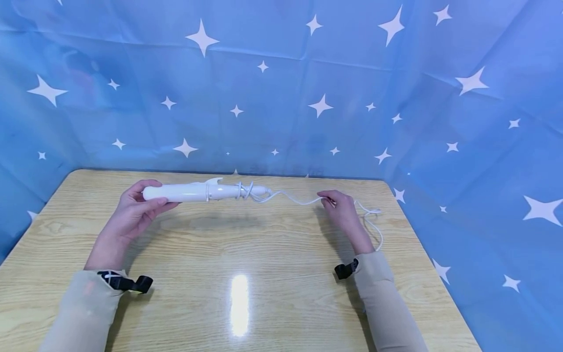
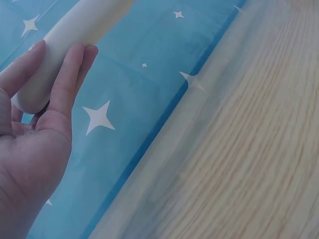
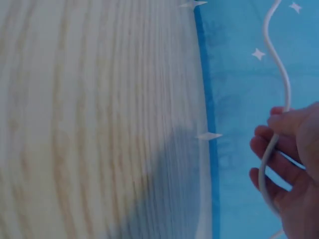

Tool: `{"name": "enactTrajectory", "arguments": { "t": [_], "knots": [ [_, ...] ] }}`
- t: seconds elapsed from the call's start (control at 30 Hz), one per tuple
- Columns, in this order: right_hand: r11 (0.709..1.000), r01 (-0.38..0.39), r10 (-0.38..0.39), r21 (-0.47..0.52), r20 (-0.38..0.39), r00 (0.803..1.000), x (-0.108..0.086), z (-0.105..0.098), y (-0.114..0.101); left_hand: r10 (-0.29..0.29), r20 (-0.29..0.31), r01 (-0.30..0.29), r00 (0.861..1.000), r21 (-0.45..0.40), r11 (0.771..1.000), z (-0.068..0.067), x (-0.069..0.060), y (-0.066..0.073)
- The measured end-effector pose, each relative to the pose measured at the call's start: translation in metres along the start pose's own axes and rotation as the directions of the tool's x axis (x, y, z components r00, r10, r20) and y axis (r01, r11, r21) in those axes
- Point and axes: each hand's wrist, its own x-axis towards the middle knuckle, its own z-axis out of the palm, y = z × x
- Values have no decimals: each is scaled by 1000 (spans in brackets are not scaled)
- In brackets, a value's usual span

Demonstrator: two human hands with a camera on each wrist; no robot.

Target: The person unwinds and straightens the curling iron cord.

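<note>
A white curling iron [image 1: 186, 192] is held level above the table, its thick barrel to the left and its thinner handle to the right. My left hand [image 1: 137, 208] grips the barrel's rounded end, thumb on the near side; the left wrist view shows the fingers around the barrel [image 2: 75, 35]. A small curved lever stands up at mid-length. Loops of white power cord [image 1: 288, 194] wind around the handle, and the cord runs right. There my right hand [image 1: 343, 210] pinches it between thumb and fingers; the right wrist view shows the cord [image 3: 279, 64] passing through that hand.
More cord [image 1: 379, 234] trails in a loose loop beyond the right wrist. Beneath lies a wood-grain table [image 1: 281, 244] with a bright light reflection. A blue star-patterned curtain [image 1: 272, 88] stands along its back and sides. Black camera mounts [image 1: 127, 282] sit on both wrists.
</note>
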Motion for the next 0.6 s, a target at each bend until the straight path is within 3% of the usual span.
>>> {"name": "enactTrajectory", "arguments": {
  "t": [0.3, 0.6],
  "knots": [
    [998, -15, 9, 66, 98, 995, -4, 6, -9, 3, 9, -3, 1000, -11, 1000, 3, 0, 1],
    [982, -19, -11, 190, 156, 988, 0, 14, -42, -4, 18, 3, 1000, 15, 1000, 5, 0, 1]
  ]
}}
